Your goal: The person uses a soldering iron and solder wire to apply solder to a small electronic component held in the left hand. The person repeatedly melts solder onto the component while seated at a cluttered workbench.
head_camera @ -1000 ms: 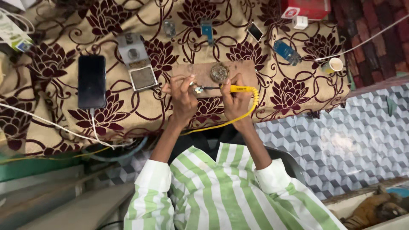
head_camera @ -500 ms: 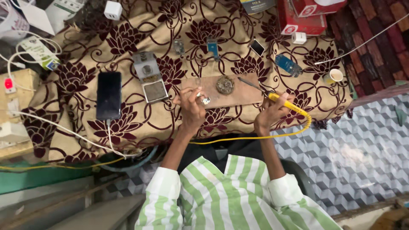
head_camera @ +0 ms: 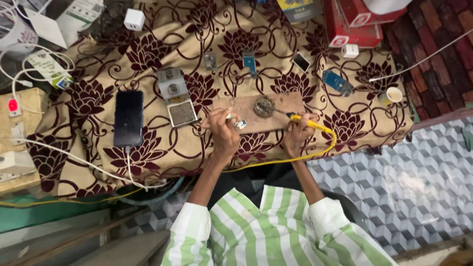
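— Nearest me, what do you see?

— Striped sleeves (head_camera: 276, 231), green and white, then both forearms reaching out over the flowered cloth (head_camera: 98, 123).

— And the hands?

— My right hand (head_camera: 297, 134) is clenched round the yellow iron (head_camera: 308, 123). Its tip points left toward the round tin (head_camera: 263, 106) on the wooden board (head_camera: 246, 111); I cannot tell whether it touches. The yellow cord (head_camera: 295, 157) loops back from the handle toward me, over the cloth's edge.

— The left?

— My left hand (head_camera: 224, 133) pinches a small part (head_camera: 240, 124) at the board's near edge, fingers closed on it. The part is too small to make out.

— Left of the board?

— A grey stand (head_camera: 176, 96) with a square sponge pad, just beside the board. Farther left a black phone (head_camera: 128, 117) lies face up, a white cable running from its near end.

— Beyond the board?

— Small modules lie scattered on the cloth; a blue one (head_camera: 338, 82) is off to the right, near a white cup (head_camera: 393, 94). At the far edge sit red boxes (head_camera: 354, 19) and a white plug (head_camera: 134, 18).
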